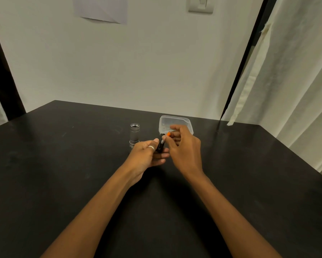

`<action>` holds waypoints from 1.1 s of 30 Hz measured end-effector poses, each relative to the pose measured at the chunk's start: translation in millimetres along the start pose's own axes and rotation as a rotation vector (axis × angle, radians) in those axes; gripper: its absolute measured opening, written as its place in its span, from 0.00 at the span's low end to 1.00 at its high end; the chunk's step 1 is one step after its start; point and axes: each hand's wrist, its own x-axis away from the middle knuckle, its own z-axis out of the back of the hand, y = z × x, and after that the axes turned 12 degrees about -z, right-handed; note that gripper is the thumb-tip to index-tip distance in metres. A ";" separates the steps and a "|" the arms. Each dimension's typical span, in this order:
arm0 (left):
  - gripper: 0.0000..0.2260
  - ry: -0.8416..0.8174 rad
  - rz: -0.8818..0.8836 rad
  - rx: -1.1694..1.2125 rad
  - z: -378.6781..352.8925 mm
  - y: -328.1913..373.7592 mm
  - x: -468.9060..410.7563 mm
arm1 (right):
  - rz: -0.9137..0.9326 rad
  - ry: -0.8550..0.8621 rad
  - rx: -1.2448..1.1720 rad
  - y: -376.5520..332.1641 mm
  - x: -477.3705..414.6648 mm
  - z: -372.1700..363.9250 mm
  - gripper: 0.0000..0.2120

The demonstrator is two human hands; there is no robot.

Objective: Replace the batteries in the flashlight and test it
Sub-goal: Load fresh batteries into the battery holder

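A silver flashlight body (134,134) stands upright on the black table (63,164), its threaded end open at the top. My left hand (147,155), with a ring on the thumb, grips a black battery holder (160,146) just right of the flashlight. My right hand (184,146) pinches a small battery with an orange end (168,134) at the top of the holder. How far the battery sits in the holder is hidden by my fingers.
A clear plastic container (175,121) lies on the table right behind my right hand, its contents partly hidden. A white wall stands at the table's far edge, with a pale curtain (286,90) at the right.
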 end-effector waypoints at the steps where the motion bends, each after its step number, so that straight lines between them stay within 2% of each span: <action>1: 0.16 -0.004 0.000 -0.007 0.1 0.0 -0.2 | -0.018 -0.005 -0.026 0.0 -0.2 -0.3 0.12; 5: 0.16 -0.011 -0.005 -0.022 -1.2 0.5 -0.7 | 0.006 0.013 -0.030 3.2 0.7 -3.8 0.07; 10: 0.15 -0.002 -0.014 0.006 0.8 -0.1 -0.5 | 0.084 0.030 0.040 11.7 4.2 -12.3 0.06; 15: 0.15 0.026 -0.019 0.026 1.2 -0.1 -0.6 | 0.121 0.023 0.052 15.6 8.9 -14.7 0.08; 21: 0.15 0.051 -0.016 0.086 4.2 -0.3 -2.0 | 0.212 -0.043 0.195 17.3 14.6 -18.5 0.14; 24: 0.15 0.036 -0.021 0.104 3.7 2.1 -1.1 | 0.103 -0.076 0.047 14.3 10.9 -16.9 0.17; 29: 0.16 0.004 0.013 0.148 4.0 6.4 0.3 | -0.310 -0.285 -0.381 6.2 6.9 -10.1 0.28; 33: 0.16 -0.031 0.031 0.142 3.2 8.8 0.7 | -0.342 -0.281 -0.508 3.8 2.9 -2.8 0.21</action>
